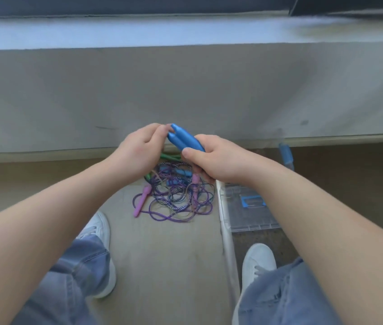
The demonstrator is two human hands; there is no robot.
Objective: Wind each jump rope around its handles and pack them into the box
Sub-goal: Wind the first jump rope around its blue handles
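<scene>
Blue handles (185, 139) are held side by side above the floor, gripped by the right hand (211, 158) while the left hand's fingers (155, 134) pinch their far ends. Tangled jump ropes (174, 193) lie below at 6 o'clock, with the clear box (251, 214) at their 3 o'clock.

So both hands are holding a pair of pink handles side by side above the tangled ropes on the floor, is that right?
Not quite: the handles held side by side are blue, not pink, as the head view shows. The left hand and right hand do hold them above the tangled ropes on the floor.
</scene>
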